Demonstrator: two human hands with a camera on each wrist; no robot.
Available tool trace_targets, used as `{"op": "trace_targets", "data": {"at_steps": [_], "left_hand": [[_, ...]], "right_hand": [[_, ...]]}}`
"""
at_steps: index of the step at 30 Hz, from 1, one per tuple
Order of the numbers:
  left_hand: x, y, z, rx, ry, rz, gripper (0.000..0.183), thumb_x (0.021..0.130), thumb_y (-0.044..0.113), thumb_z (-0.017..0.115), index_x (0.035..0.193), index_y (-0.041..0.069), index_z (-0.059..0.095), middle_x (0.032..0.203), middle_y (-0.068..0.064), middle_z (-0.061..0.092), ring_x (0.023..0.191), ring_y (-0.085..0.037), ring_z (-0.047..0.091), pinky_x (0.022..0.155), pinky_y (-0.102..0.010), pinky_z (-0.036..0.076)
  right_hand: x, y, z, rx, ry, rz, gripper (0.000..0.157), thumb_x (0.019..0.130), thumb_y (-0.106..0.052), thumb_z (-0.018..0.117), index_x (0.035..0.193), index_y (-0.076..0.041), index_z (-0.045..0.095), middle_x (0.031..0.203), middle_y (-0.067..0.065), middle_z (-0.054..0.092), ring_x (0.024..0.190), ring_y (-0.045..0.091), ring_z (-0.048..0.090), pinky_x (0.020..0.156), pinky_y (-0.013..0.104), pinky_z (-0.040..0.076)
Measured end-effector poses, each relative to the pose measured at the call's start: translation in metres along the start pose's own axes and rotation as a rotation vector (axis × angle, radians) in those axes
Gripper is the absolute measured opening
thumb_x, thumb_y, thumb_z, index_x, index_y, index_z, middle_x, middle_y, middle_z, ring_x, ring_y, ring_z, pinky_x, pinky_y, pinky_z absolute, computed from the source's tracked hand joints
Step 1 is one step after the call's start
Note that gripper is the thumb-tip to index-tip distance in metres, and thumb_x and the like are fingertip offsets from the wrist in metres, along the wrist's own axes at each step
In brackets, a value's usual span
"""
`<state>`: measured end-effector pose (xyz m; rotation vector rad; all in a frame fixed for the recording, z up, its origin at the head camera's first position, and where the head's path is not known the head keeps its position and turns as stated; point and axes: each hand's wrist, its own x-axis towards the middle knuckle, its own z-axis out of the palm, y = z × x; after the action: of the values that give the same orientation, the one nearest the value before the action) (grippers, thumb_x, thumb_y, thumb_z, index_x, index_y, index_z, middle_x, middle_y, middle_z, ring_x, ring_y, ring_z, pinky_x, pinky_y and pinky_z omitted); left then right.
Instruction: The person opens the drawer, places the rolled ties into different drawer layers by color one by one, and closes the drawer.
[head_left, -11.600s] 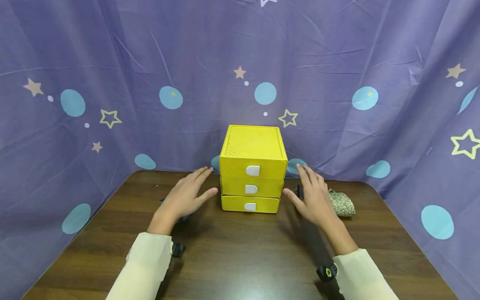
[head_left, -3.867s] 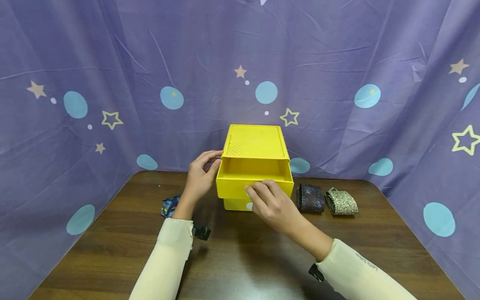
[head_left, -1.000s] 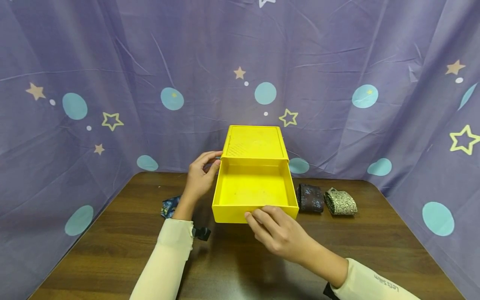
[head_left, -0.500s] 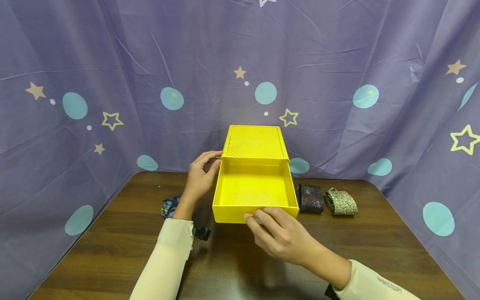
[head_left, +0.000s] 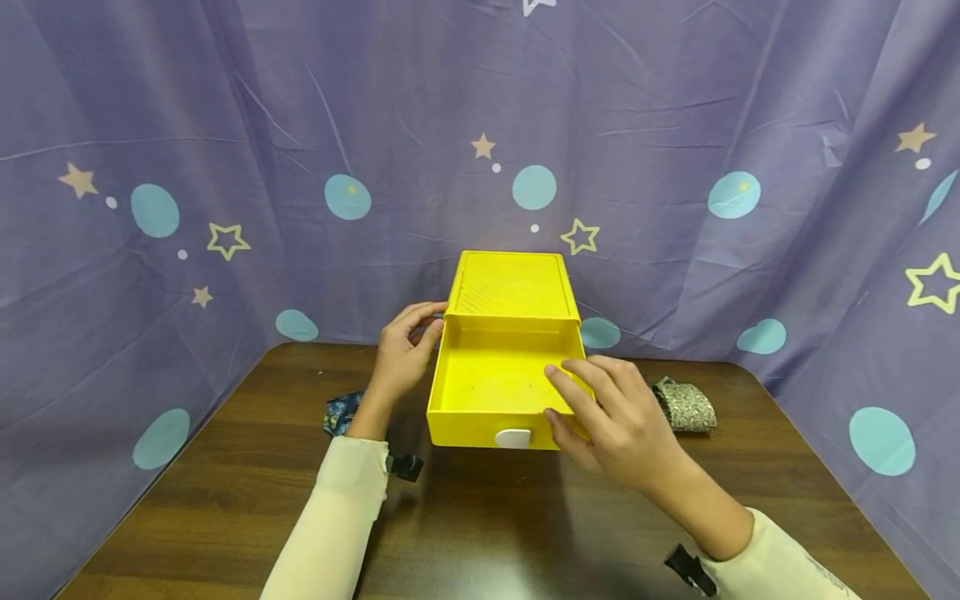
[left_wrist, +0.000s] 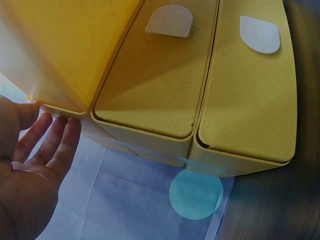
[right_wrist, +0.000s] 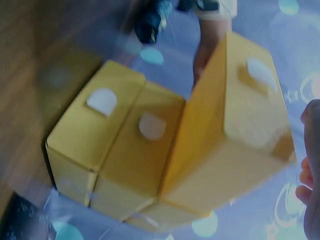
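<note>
Drawer (head_left: 491,375) stands pulled out, plain yellow, with rounded white handle (head_left: 513,438).

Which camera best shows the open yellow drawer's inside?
The head view: it looks down into the drawer. The left wrist view shows mainly its underside; the right wrist view, its front, underside and one side.

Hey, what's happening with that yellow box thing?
A person has the top drawer of a yellow drawer box pulled open. Their left hand touches the side of the box, and their right hand is by the drawer's front corner, off the white handle. The middle drawer and bottom drawer are shut. On the table, a blue patterned cloth lies to the left and a greenish rolled cloth to the right.
</note>
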<state>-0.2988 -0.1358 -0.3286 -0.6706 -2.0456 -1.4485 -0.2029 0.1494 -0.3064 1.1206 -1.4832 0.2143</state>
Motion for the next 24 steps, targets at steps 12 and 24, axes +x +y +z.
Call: {"op": "trace_targets", "data": {"at_steps": [12, 24], "left_hand": [[-0.001, -0.002, 0.001, -0.001, 0.008, 0.018, 0.029, 0.103, 0.004, 0.059, 0.128, -0.009, 0.066, 0.126, -0.024, 0.063, 0.108, -0.035, 0.064, 0.091, -0.052, 0.057], [0.0, -0.005, 0.002, -0.006, 0.006, 0.013, 0.029, 0.103, 0.002, 0.058, 0.128, -0.011, 0.065, 0.127, -0.026, 0.062, 0.11, -0.037, 0.064, 0.093, -0.052, 0.057]], "right_hand": [[-0.043, 0.054, -0.02, -0.013, -0.123, 0.305, 0.043, 0.1, -0.027, 0.059, 0.124, 0.008, 0.068, 0.109, 0.026, 0.066, 0.09, 0.046, 0.057, 0.08, 0.054, 0.045], [-0.114, 0.099, -0.03, -0.065, -0.464, 0.586, 0.047, 0.088, -0.015, 0.068, 0.131, 0.004, 0.062, 0.117, 0.025, 0.063, 0.104, 0.047, 0.055, 0.086, 0.062, 0.045]]}}
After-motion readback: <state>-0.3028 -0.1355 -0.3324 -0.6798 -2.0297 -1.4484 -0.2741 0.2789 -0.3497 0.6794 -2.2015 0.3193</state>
